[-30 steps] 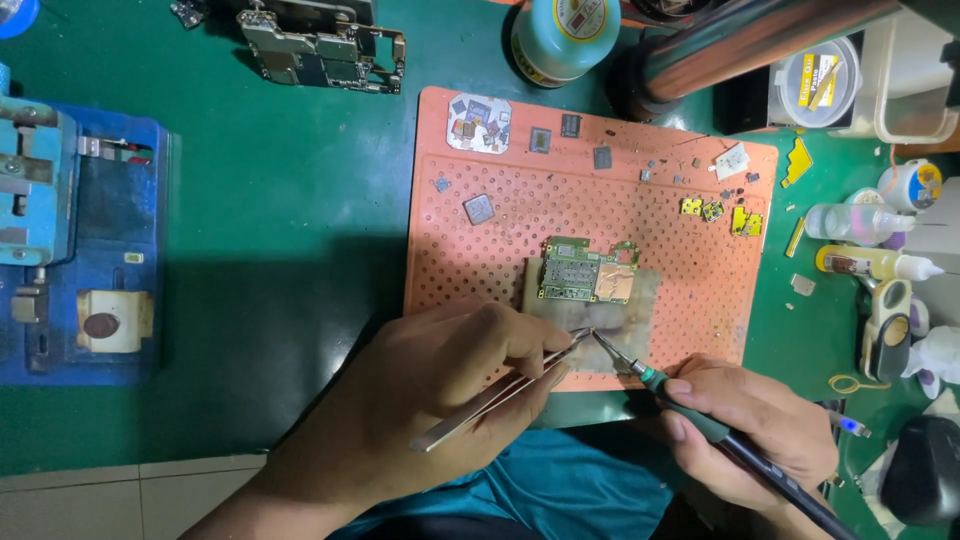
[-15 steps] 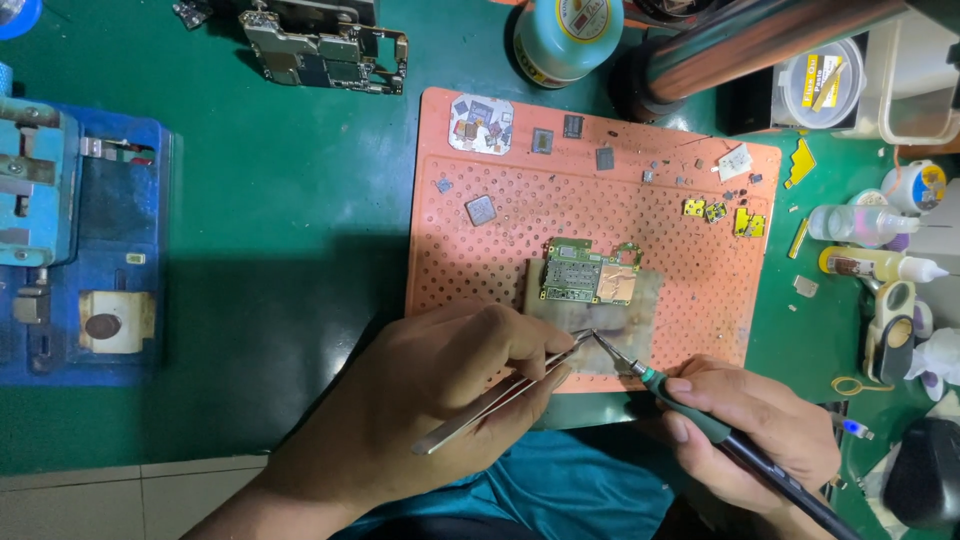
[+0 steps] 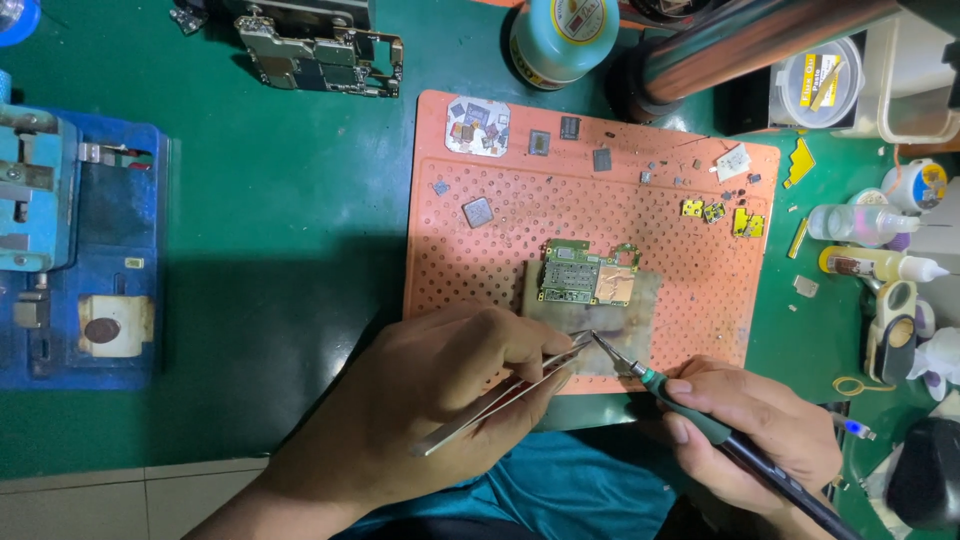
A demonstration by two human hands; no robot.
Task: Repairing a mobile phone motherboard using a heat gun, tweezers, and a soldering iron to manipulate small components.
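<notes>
1. Low at the mat's near edge, the left hand (image 3: 430, 400) is closed in a pinch on one pair of metal tweezers (image 3: 500, 398), whose tips reach up and right of the fingers.
2. Just right of it, the right hand (image 3: 760, 425) grips one soldering iron (image 3: 690, 410) like a pen; its tip meets the tweezer tips.
3. Above both hands lies one green circuit board (image 3: 585, 272) on a grey block (image 3: 620, 320), atop the orange perforated mat (image 3: 470, 260).
4. Farther up sit several loose chips (image 3: 478, 212).
5. Far left of the left hand stands a blue fixture (image 3: 75, 250); bottles (image 3: 860, 225) crowd right of the right hand.
</notes>
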